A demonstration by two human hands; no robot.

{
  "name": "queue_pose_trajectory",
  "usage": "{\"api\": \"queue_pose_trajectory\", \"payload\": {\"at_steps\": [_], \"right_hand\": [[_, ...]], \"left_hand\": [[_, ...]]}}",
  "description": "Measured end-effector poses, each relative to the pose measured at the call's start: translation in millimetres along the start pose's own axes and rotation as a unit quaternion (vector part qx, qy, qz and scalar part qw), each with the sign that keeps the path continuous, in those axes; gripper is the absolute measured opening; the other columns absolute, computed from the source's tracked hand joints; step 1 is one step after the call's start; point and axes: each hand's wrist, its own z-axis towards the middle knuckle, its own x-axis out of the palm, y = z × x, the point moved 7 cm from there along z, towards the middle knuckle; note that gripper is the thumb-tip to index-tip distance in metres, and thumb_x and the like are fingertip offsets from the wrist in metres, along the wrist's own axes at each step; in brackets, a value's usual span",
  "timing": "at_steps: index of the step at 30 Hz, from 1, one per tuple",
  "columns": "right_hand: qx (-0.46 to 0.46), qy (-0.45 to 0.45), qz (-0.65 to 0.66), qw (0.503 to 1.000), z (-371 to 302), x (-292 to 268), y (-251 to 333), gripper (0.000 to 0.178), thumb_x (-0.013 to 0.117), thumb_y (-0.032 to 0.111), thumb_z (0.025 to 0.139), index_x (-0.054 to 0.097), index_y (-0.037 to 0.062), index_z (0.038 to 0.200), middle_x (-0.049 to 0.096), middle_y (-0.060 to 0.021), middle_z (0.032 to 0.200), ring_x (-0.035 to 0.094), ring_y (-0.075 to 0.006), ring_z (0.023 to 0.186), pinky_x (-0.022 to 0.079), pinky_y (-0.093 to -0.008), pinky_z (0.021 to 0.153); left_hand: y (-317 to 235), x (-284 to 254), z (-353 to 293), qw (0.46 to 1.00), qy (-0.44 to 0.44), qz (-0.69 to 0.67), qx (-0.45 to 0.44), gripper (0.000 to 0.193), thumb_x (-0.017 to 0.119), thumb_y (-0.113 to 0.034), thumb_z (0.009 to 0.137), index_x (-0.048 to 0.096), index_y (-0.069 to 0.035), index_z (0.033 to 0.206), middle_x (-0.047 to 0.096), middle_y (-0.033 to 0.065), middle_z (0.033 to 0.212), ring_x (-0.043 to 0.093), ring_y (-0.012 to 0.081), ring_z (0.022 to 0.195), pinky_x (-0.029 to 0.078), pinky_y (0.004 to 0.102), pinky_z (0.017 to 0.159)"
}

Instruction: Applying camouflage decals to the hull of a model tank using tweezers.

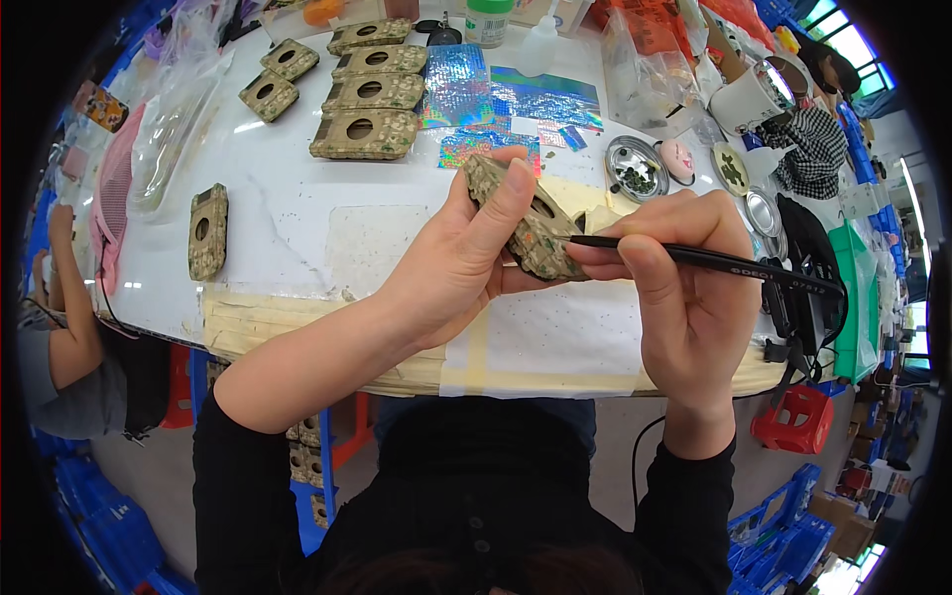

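Observation:
My left hand (451, 253) holds a camouflage-patterned model tank hull (536, 244) over the table's front part, thumb on its upper side. The hull is tilted, and a round hole shows in it. In my right hand (694, 288) is a pair of slim black pointed tweezers (729, 263), with the tip at the hull's surface. Whether the tip grips anything is too small to tell. Further left, another hull (208, 232) lies alone. Several more stand in a row, the nearest hull (364, 133) below shiny sheets' left side, with two smaller hulls (269, 94) beside them.
Holographic sheets (456, 84) lie behind my hands. A round tin of dark green bits (637, 167) stands at the right, near a white squeeze bottle (540, 45) and a green-lidded jar (488, 22). White paper (555, 342) covers the front edge. Another person's arm (74, 297) is far left.

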Motion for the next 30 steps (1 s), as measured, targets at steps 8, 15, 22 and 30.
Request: {"api": "queue_pose_trajectory", "payload": {"at_steps": [8, 15, 22, 30], "right_hand": [[-0.003, -0.012, 0.007, 1.000, -1.4, 0.3, -0.7, 0.010, 0.065, 0.005, 0.083, 0.058, -0.0026, 0.085, 0.056, -0.0047, 0.075, 0.056, -0.0094, 0.062, 0.048, -0.0207, 0.055], [-0.037, 0.073, -0.075, 0.994, -1.5, 4.6, 4.4, 0.012, 0.049, 0.005, 0.092, 0.042, -0.0051, 0.091, 0.054, -0.0153, 0.084, 0.065, -0.0221, 0.074, 0.057, -0.0282, 0.066], [-0.032, 0.052, -0.070, 0.996, -2.3, 4.2, 3.9, 0.013, 0.048, 0.006, 0.093, 0.042, -0.0047, 0.090, 0.054, -0.0146, 0.084, 0.065, -0.0222, 0.073, 0.057, -0.0287, 0.065], [-0.028, 0.045, -0.064, 0.997, -3.6, 5.0, 2.4, 0.012, 0.048, 0.006, 0.093, 0.043, -0.0047, 0.090, 0.054, -0.0143, 0.085, 0.065, -0.0223, 0.074, 0.057, -0.0286, 0.066]], "left_hand": [[1.0, -0.4, 0.7, 1.000, 0.001, 0.002, 0.002, 0.059, 0.039, -0.056, 0.090, 0.026, -0.018, 0.133, 0.047, 0.0079, 0.120, 0.054, 0.0195, 0.110, 0.049, 0.0427, 0.090], [0.0, 1.4, 0.4, 1.000, 0.001, 0.000, 0.001, 0.059, 0.039, -0.057, 0.089, 0.026, -0.018, 0.132, 0.048, 0.0070, 0.117, 0.054, 0.0188, 0.108, 0.050, 0.0421, 0.089], [-1.3, 1.3, -0.4, 1.000, 0.000, 0.002, 0.002, 0.059, 0.039, -0.057, 0.089, 0.026, -0.018, 0.132, 0.048, 0.0062, 0.115, 0.056, 0.0180, 0.106, 0.051, 0.0407, 0.087], [-0.6, 0.8, 0.2, 1.000, 0.000, 0.002, 0.007, 0.059, 0.039, -0.056, 0.090, 0.026, -0.018, 0.133, 0.048, 0.0063, 0.116, 0.055, 0.0180, 0.106, 0.051, 0.0410, 0.087]]}}
